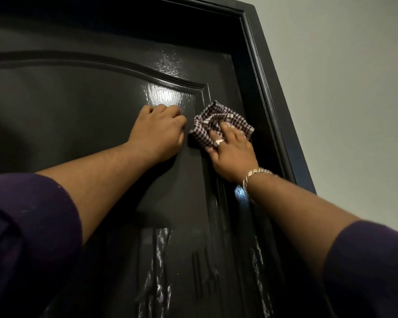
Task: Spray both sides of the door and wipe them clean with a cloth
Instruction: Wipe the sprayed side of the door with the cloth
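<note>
A dark, glossy panelled door fills the head view, seen from below. Wet streaks of spray run down its lower part, and shiny wet patches sit near the arched moulding. My right hand presses a crumpled checked cloth flat against the door's right stile, fingers spread over the cloth. My left hand rests on the raised panel just left of the cloth, its fingers curled into a fist with nothing visible in it. No spray bottle is in view.
The dark door frame runs up the right side, with a pale wall beyond it. My purple sleeves fill the lower corners. A gold bracelet circles my right wrist.
</note>
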